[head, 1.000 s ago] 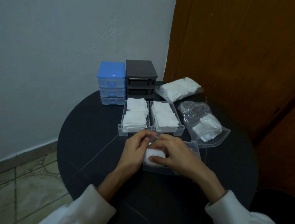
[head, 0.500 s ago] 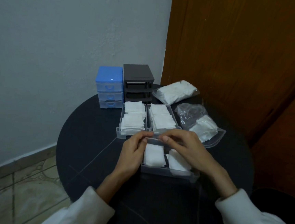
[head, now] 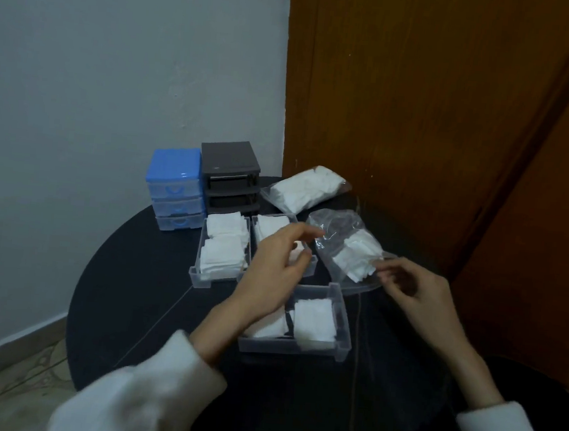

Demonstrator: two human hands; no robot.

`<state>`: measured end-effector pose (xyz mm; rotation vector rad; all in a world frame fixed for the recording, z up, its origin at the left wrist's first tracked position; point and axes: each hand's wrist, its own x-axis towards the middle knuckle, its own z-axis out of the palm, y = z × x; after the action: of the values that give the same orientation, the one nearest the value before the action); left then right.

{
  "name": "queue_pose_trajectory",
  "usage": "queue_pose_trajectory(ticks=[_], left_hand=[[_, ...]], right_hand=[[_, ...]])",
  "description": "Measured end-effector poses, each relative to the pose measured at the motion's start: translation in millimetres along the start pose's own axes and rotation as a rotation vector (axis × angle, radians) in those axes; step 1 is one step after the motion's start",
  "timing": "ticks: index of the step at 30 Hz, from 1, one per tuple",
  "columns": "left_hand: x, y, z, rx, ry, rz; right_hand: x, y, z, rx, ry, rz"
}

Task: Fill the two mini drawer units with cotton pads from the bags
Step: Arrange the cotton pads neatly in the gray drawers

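Observation:
A blue drawer unit (head: 174, 188) and a dark grey drawer unit (head: 230, 172) stand at the table's far side; the grey one's slots look empty. Three clear drawers lie pulled out: two (head: 223, 247) (head: 273, 226) packed with white cotton pads, and a nearer one (head: 339, 319) holding two stacks. An open bag (head: 349, 245) of pads lies to the right, a full bag (head: 308, 188) behind it. My left hand (head: 277, 266) hovers over the middle drawer, fingers loosely curled, holding nothing. My right hand (head: 414, 288) is at the open bag's mouth, fingers curled by its edge.
Everything sits on a small round black table (head: 138, 292). A white wall rises behind the units and a brown wooden door (head: 423, 107) stands close on the right. Tiled floor (head: 3, 380) shows to the lower left.
Both hands have left the nearest drawer and moved up and right. The right hand has reached the open bag; the left has risen over the middle drawer.

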<state>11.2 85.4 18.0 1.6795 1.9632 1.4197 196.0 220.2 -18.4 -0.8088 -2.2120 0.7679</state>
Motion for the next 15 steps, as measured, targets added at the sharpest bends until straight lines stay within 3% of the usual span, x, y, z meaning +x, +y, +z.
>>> queue_pose_trajectory(ticks=[4,8,12,15], left_hand=[[43,5,26,0.167,-0.241,0.07],[74,2,43,0.318,-0.477,0.018],[78,-6,56,0.352,-0.531,-0.047],[74,-9,61,0.329,-0.487,-0.035]], right_hand=[[0,6,-2,-0.015,0.037,0.027],[2,13,6,-0.033,0.044,0.076],[5,13,16,-0.03,0.037,0.149],[8,14,25,-0.045,0.073,0.173]])
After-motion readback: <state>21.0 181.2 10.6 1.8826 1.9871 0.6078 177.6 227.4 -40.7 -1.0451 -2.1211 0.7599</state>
